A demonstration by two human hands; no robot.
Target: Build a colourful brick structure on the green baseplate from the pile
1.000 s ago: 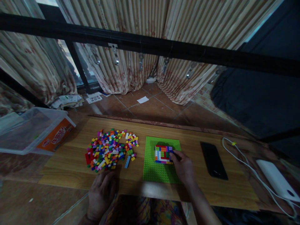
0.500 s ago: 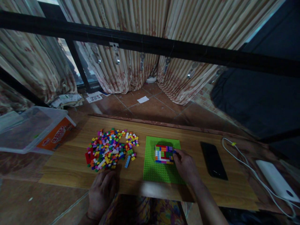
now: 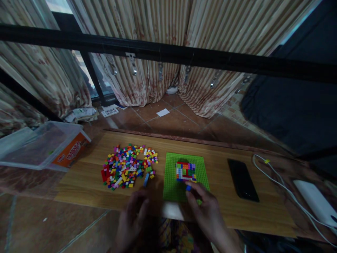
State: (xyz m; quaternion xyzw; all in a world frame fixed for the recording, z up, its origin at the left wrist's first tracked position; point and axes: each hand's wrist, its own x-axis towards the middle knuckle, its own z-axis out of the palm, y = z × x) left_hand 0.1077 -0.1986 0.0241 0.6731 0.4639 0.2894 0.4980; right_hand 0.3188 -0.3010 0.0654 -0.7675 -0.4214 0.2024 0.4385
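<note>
Between the thumb and forefinger of my right hand (image 3: 206, 207) is a small blue toy brick (image 3: 189, 188). It is over the near part of the green baseplate (image 3: 171, 191), just in front of a low block of multicoloured bricks (image 3: 185, 172) built on that plate. My left hand (image 3: 133, 218), slightly blurred, is at the table's near edge with thumb and curled fingers apart and nothing seen in them. Beyond it lie a long light-blue brick (image 3: 146, 180) and a heap of loose, mixed-colour bricks (image 3: 125, 167).
A clear plastic box (image 3: 44, 154) with an orange label stands at the left end of the wooden table (image 3: 84, 189). Right of the baseplate lies a black phone (image 3: 242, 180). Farther right are a white cable (image 3: 281, 188) and a white power bank (image 3: 313, 200).
My right hand has moved from the block's right side toward me, with the blue brick now showing in its fingertips. My left hand has shifted right, and its fingers have come apart.
</note>
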